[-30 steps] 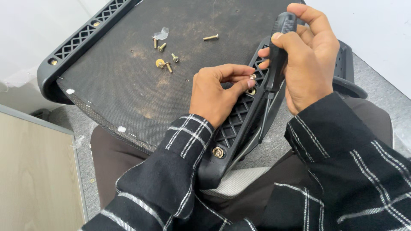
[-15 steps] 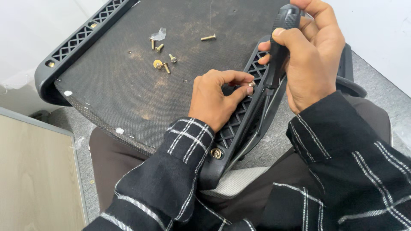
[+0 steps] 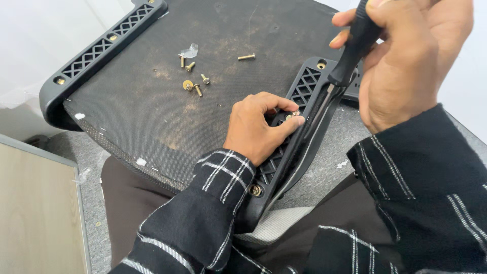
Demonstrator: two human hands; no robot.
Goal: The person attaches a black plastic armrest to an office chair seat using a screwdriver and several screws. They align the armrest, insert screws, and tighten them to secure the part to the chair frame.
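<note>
On the black bracket (image 3: 304, 109), the left hand (image 3: 256, 127) pinches a bolt (image 3: 293, 116); the right hand (image 3: 411, 56) grips a screwdriver (image 3: 352, 50).

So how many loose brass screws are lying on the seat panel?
5: four loose brass screws clustered with a washer near the panel's middle, one apart to their right. Others may be hidden under the hands.

Black long sleeves with white windowpane checks, dark brown trousers, bare hands
</note>
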